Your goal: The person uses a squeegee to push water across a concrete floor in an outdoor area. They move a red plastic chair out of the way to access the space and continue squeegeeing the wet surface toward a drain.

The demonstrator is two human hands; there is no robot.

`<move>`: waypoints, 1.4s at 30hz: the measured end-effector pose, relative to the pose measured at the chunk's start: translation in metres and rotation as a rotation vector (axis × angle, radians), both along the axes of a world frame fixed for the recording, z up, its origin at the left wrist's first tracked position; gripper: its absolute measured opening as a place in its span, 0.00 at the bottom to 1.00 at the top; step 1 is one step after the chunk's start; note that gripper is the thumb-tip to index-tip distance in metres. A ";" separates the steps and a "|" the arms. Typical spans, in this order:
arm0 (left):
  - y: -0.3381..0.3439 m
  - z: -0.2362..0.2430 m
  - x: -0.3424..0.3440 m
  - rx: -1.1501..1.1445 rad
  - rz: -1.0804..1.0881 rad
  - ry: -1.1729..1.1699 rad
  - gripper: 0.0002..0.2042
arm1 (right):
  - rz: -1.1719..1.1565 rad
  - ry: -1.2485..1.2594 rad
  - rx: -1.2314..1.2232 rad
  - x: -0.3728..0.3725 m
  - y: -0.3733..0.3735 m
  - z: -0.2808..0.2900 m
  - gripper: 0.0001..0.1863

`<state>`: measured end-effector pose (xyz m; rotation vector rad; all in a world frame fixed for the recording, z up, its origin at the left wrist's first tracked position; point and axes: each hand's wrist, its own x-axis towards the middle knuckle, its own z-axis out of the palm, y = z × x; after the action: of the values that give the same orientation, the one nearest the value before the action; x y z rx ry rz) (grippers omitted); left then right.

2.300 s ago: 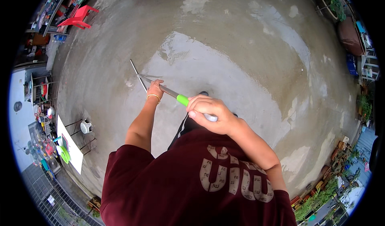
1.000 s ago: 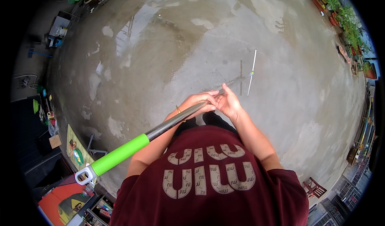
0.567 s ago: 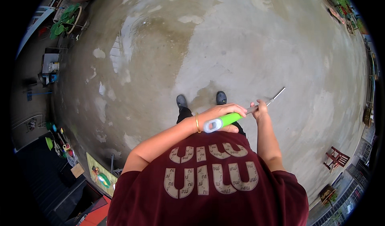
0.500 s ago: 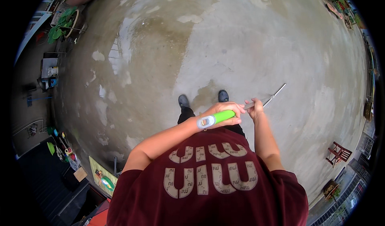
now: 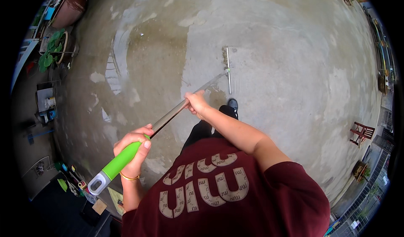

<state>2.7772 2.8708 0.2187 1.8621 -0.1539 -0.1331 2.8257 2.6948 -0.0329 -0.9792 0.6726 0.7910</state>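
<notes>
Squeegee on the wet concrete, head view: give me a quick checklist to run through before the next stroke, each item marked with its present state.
1. Left hand closed on the green grip: ok.
2. Right hand closed on the metal pole further down: ok.
3. Squeegee head down on the concrete floor: cannot tell, it looks close to it.
4. Black shoe apart from the head: ok, though near.
5. Floor ahead of the head free of objects: ok; plants and the red chair stand at the edges.

Soft daylight, sharp, fisheye-bent edges
</notes>
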 end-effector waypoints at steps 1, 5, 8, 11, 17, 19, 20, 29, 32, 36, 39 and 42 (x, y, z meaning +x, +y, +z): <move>0.010 0.012 -0.004 0.054 0.026 -0.042 0.05 | 0.035 0.006 0.047 0.004 0.023 0.002 0.29; 0.012 0.048 -0.011 0.359 -0.047 -0.291 0.09 | 0.128 -0.078 0.224 0.025 0.085 0.032 0.40; -0.005 0.069 -0.001 0.402 -0.121 -0.408 0.09 | -0.063 -0.136 0.186 0.034 0.091 0.069 0.12; -0.015 0.056 0.014 0.248 -0.082 -0.419 0.09 | -0.147 -0.127 0.112 0.051 0.042 0.076 0.40; -0.108 -0.025 0.062 -0.168 -0.329 -0.126 0.17 | -0.393 -0.076 -0.157 0.071 -0.144 0.020 0.46; -0.159 -0.059 0.079 -0.244 -0.484 -0.055 0.20 | -0.537 -0.019 -0.307 0.072 -0.213 0.004 0.27; -0.188 -0.068 0.087 -0.252 -0.567 -0.040 0.22 | -0.592 0.001 -0.362 0.071 -0.249 -0.014 0.20; -0.384 -0.096 0.099 -0.206 -0.650 -0.326 0.07 | -0.653 0.100 -0.292 0.032 -0.458 -0.078 0.09; -0.369 -0.077 0.116 -0.119 -0.651 -0.335 0.06 | -0.649 0.071 -0.278 0.038 -0.436 -0.070 0.09; -0.327 -0.044 0.131 -0.004 -0.665 -0.319 0.05 | -0.569 0.028 -0.223 0.067 -0.377 -0.035 0.14; -0.286 -0.023 0.134 0.019 -0.594 -0.254 0.04 | -0.412 0.013 -0.178 0.085 -0.330 -0.019 0.14; -0.241 -0.004 0.129 0.089 -0.509 -0.202 0.03 | -0.340 -0.003 -0.165 0.097 -0.274 -0.009 0.19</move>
<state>2.9062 2.6295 0.2150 1.8883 -0.7726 -0.3054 2.9230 2.4207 -0.0419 -0.9807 0.8848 0.4402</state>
